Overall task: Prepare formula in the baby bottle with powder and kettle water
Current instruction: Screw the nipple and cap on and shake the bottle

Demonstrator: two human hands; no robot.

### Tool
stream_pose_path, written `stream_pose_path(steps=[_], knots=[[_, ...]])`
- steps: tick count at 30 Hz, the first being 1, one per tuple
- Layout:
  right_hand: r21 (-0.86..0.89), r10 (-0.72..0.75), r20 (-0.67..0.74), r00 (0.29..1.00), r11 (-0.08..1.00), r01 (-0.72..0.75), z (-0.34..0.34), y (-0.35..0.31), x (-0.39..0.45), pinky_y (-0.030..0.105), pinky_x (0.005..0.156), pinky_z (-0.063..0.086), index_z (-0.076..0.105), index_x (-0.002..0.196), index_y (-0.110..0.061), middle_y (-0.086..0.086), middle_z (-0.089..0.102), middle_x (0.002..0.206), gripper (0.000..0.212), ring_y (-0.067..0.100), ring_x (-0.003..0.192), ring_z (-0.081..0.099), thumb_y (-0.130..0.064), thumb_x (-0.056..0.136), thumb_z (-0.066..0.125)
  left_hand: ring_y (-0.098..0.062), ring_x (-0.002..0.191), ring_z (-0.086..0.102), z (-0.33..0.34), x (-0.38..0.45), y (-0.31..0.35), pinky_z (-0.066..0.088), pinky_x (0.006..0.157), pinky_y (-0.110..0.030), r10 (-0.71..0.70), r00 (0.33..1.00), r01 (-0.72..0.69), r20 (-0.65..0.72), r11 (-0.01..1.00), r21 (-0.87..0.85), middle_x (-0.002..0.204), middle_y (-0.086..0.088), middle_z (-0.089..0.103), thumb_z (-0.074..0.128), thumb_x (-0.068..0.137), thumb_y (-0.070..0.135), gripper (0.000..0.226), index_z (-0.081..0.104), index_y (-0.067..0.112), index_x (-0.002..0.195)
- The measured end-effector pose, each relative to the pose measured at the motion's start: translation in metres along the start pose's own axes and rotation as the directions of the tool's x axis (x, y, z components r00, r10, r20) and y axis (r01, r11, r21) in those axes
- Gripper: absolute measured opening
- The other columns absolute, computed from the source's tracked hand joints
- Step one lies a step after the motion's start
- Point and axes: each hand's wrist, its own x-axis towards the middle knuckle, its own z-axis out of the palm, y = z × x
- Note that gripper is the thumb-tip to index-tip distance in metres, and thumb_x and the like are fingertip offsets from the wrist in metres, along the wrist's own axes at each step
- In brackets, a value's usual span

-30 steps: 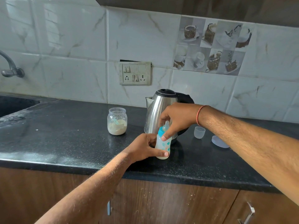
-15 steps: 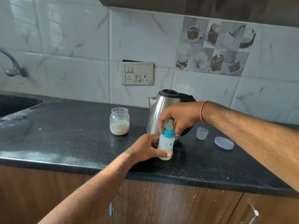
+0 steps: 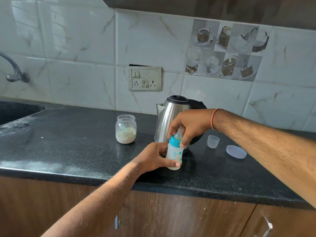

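At the centre of the head view, a little below the middle, the bottle (image 3: 174,155) stands on the black desk (image 3: 68,151), just in front of the kettle (image 3: 168,117). My left hand (image 3: 153,157) comes in from the lower left and wraps around the bottle's pale body, thumb across its lower front, fingers behind it. My right hand (image 3: 189,124) reaches in from the right edge and comes down over the top, its fingers curled around the teal ring (image 3: 175,141) and the teat (image 3: 178,135); the thumb tip presses the ring's right side. The bottle looks milky inside, though I cannot tell how full it is. An orange band (image 3: 213,119) sits on my right wrist.

Left of the kettle, near the middle of the frame, the jar (image 3: 126,129) stands open on the desk with pale powder in its lower part and a scoop (image 3: 124,129) leaning inside. Right of the kettle stands a small clear cap (image 3: 212,141), mouth up, and further right a flat lid (image 3: 236,151) lies on the desk, both apart from my hands. On the tiled wall above the kettle is a switch plate (image 3: 145,78). At the far left edge a tap (image 3: 12,71) sticks out over the dark sink (image 3: 15,111). Wooden cupboard doors (image 3: 188,219) fill the bottom of the frame.
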Motion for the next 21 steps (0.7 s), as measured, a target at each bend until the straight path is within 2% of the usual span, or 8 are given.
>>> stream_pose_path(steps=[5,11,15,19,21], knots=[[-0.040,-0.008,-0.008,1.000,0.999,0.007,-0.0002,-0.0039,-0.0020,0.004,0.060,0.047,0.075,0.134,-0.027,-0.011,0.074,0.132,0.046,-0.007,0.088,0.063,-0.034,0.091,0.088,-0.005,0.111,0.079,0.0001,0.0003,0.0006,0.062,0.106,-0.034,0.000,1.000,0.000,-0.003,1.000,0.001,0.121,0.009,0.083,0.097,0.082,0.033,0.055,0.075,0.020,0.131],[-0.101,-0.017,-0.022,1.000,0.995,0.014,-0.0042,-0.0073,-0.0042,0.012,0.076,0.052,0.075,0.134,-0.027,-0.011,0.075,0.128,0.048,0.006,0.101,0.068,-0.044,0.090,0.086,-0.006,0.111,0.079,0.0009,-0.0001,0.0007,0.062,0.105,-0.033,0.001,1.000,-0.001,-0.002,1.000,-0.026,0.120,0.009,0.083,0.098,0.081,0.030,0.055,0.076,0.020,0.131],[-0.113,-0.008,-0.022,1.000,0.994,0.006,-0.0002,-0.0067,-0.0027,0.023,0.088,0.061,0.075,0.134,-0.024,-0.009,0.076,0.128,0.050,0.011,0.110,0.070,-0.046,0.090,0.086,-0.007,0.111,0.080,0.0012,-0.0004,0.0006,0.062,0.104,-0.033,-0.007,1.000,0.007,-0.005,0.999,-0.034,0.120,0.008,0.084,0.098,0.081,0.029,0.056,0.075,0.018,0.131],[-0.128,0.002,-0.027,1.000,0.992,-0.005,0.0006,-0.0072,-0.0015,0.024,0.085,0.061,0.076,0.132,-0.024,-0.009,0.077,0.123,0.050,0.010,0.106,0.070,-0.050,0.090,0.085,-0.008,0.110,0.080,0.0017,-0.0006,0.0003,0.063,0.104,-0.033,0.000,1.000,-0.001,-0.007,0.999,-0.037,0.119,0.008,0.084,0.098,0.082,0.026,0.052,0.076,0.019,0.129],[-0.135,0.022,-0.029,0.999,0.991,-0.026,0.0010,-0.0075,0.0005,0.023,0.076,0.060,0.078,0.127,-0.024,-0.009,0.080,0.109,0.049,0.009,0.094,0.074,-0.056,0.090,0.082,-0.008,0.111,0.080,0.0016,-0.0003,-0.0005,0.062,0.105,-0.034,0.002,1.000,-0.002,-0.009,1.000,-0.031,0.119,0.007,0.084,0.098,0.081,0.027,0.053,0.076,0.018,0.129]])
